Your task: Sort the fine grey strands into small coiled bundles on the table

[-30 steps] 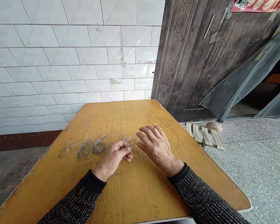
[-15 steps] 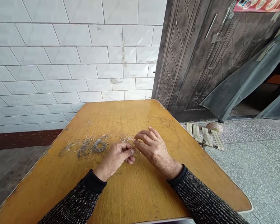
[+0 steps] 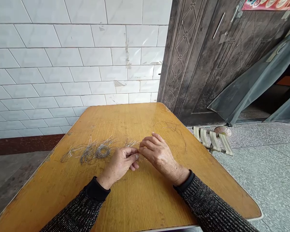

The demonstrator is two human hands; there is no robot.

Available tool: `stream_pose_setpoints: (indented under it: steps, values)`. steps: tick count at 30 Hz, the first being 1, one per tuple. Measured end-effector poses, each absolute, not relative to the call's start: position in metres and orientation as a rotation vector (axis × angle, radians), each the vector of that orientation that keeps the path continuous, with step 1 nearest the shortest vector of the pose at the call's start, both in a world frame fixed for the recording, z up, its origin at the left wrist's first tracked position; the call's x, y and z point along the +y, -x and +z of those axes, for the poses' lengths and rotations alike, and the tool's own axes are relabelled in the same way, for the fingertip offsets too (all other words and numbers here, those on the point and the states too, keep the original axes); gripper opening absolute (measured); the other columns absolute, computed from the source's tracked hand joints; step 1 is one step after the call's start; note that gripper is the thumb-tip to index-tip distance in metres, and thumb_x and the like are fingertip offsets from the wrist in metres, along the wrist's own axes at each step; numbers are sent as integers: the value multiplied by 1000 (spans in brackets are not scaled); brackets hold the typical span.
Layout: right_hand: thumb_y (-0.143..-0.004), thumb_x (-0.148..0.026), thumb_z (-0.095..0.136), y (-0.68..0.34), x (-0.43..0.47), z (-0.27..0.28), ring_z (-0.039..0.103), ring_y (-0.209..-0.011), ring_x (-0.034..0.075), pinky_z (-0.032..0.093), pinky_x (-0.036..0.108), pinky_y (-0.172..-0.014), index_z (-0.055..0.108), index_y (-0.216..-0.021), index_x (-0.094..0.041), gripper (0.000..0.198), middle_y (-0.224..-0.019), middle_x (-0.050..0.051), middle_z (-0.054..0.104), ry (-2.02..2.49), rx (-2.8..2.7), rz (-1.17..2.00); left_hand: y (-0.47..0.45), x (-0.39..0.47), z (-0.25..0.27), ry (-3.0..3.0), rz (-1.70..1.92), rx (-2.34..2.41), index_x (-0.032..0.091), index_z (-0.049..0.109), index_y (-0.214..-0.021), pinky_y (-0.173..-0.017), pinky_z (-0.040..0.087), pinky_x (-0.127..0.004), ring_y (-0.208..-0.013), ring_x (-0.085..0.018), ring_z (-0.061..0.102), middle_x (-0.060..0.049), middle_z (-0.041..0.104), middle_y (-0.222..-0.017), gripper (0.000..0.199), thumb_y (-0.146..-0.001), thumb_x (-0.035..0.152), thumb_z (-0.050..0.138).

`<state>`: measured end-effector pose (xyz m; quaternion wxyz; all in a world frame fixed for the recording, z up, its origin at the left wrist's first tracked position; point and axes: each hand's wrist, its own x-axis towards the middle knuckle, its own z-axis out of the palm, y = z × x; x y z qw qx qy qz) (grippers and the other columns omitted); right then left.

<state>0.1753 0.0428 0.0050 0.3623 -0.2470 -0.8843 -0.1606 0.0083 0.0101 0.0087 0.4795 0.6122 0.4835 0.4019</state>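
My left hand [image 3: 119, 164] is closed in a pinch, thumb against forefinger, on a thin wire that mostly hides between the fingertips. My right hand [image 3: 158, 154] meets it from the right, its forefinger bent down to the same spot and its other fingers curled above; its thumb is hidden. Just left of my left hand lies a round coil of grey wire [image 3: 103, 150]. Beside that coil are looser wire loops [image 3: 87, 155], with more tangled wire [image 3: 71, 153] farther left. Short bright wire ends [image 3: 131, 143] show behind the hands.
The wires lie on a yellow wooden table [image 3: 135, 203] that stands against a white tiled wall [image 3: 62, 58]. A few thin brown strands [image 3: 175, 129] rest at the back right. Beyond the right edge are a striped folding stool [image 3: 212, 140], a ball [image 3: 222, 130] and a dark carved door [image 3: 195, 64].
The fingertips of both hands have come closer together, my right forefinger now touching the left fingertips. The wire coils have not moved.
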Motion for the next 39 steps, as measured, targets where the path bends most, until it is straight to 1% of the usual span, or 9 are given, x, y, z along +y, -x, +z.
stream_pose_setpoints:
  steps: [3, 10, 16, 21, 26, 31, 33, 37, 39]
  values:
    - [-89, -18, 46, -175, 43, 4, 54, -92, 16, 29, 40, -97, 63, -84, -20, 17, -86, 1, 66, 629, -2283, -430, -9, 9, 9, -1493, 998, 1185, 15, 58, -71, -43, 41, -22, -45, -10, 54, 1, 59, -59, 21, -75, 36, 58]
    - [-90, -22, 46, -175, 44, 2, 55, -95, 15, 30, 40, -98, 61, -94, -20, 16, -91, 3, 67, 674, -2281, -400, -7, 9, 10, -1527, 1040, 1213, 15, 58, -75, -42, 40, -21, -45, -10, 55, -1, 61, -62, 22, -78, 36, 55]
    - [-89, -19, 46, -173, 45, -1, 58, -90, 17, 32, 41, -95, 61, -97, -19, 17, -93, 5, 68, 690, -2259, -488, -9, 11, 5, -1476, 1083, 1209, 16, 54, -71, -41, 40, -21, -43, -9, 53, 2, 57, -59, 20, -78, 35, 53]
    - [-89, -17, 46, -171, 44, -2, 60, -79, 16, 35, 38, -91, 62, -95, -18, 18, -90, 3, 68, 738, -2241, -501, -10, 12, 4, -1433, 1124, 1201, 16, 52, -73, -41, 39, -21, -42, -8, 52, 3, 55, -58, 17, -78, 32, 52]
    - [-89, -15, 45, -171, 42, -1, 60, -74, 15, 35, 36, -90, 62, -93, -19, 18, -86, 2, 69, 779, -2209, -492, -10, 11, 3, -1382, 1153, 1124, 15, 52, -72, -45, 41, -21, -46, -8, 52, 2, 56, -60, 17, -78, 31, 53]
    - [-89, -14, 42, -171, 42, 0, 57, -69, 15, 36, 34, -88, 63, -87, -17, 21, -79, 3, 68, 758, -2199, -495, -10, 9, 7, -1360, 1062, 1087, 15, 52, -76, -46, 41, -21, -48, -9, 54, 1, 57, -63, 18, -78, 33, 54]
    - [-89, -14, 40, -171, 42, 1, 56, -68, 15, 36, 34, -87, 63, -84, -17, 24, -76, 3, 67, 735, -2212, -488, -9, 8, 9, -1372, 1002, 1081, 15, 53, -78, -44, 39, -21, -47, -8, 52, 0, 58, -67, 20, -78, 35, 54]
    - [-90, -14, 40, -170, 42, 2, 55, -67, 15, 36, 35, -87, 63, -81, -16, 25, -72, 3, 65, 717, -2248, -490, -4, 9, 14, -1417, 962, 1157, 14, 58, -89, -38, 30, -19, -41, -4, 42, -2, 61, -75, 28, -76, 38, 57]
    - [-89, -14, 41, -169, 41, 2, 55, -67, 15, 36, 35, -87, 63, -82, -16, 23, -71, 3, 64, 698, -2277, -494, -3, 10, 15, -1474, 993, 1223, 14, 61, -83, -40, 31, -20, -41, -4, 40, -1, 60, -73, 28, -73, 39, 60]
